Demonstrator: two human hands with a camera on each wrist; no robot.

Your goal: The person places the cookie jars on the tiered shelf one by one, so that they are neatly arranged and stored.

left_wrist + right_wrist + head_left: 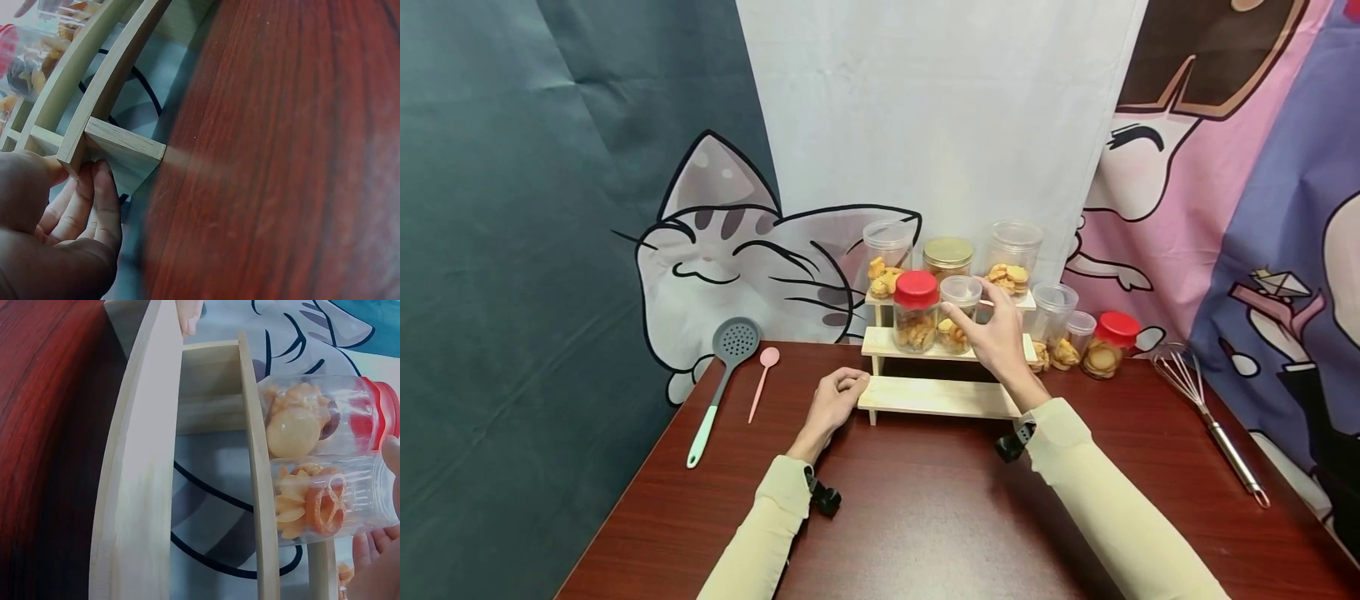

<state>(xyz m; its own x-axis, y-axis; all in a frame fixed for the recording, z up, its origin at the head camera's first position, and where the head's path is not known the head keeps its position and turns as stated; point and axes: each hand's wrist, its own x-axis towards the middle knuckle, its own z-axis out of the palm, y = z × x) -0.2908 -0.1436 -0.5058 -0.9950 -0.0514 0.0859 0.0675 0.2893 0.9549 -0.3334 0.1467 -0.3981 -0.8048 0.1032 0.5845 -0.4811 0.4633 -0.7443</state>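
Note:
A three-tier wooden stand (940, 397) is at the back of the table. At the left end of its lowest board, my left hand (835, 402) pinches the board's corner, thumb above and fingers beneath in the left wrist view. My right hand (1000, 335) holds a clear-lidded jar (957, 321) of snacks on the middle tier, thumb and fingers about its upper part. In the right wrist view this clear jar (319, 503) shows a pretzel-shaped piece inside. Close on its left stands a red-lidded jar (916, 321), also part filled.
On the top tier are two clear-lidded jars, left (886, 258) and right (1013, 258), with a gold-lidded jar (947, 254) between. More jars, including a red-lidded one (1105, 354), stand right of the stand. A whisk (1213, 421), slotted ladle (724, 383) and pink spoon (763, 379) lie outward.

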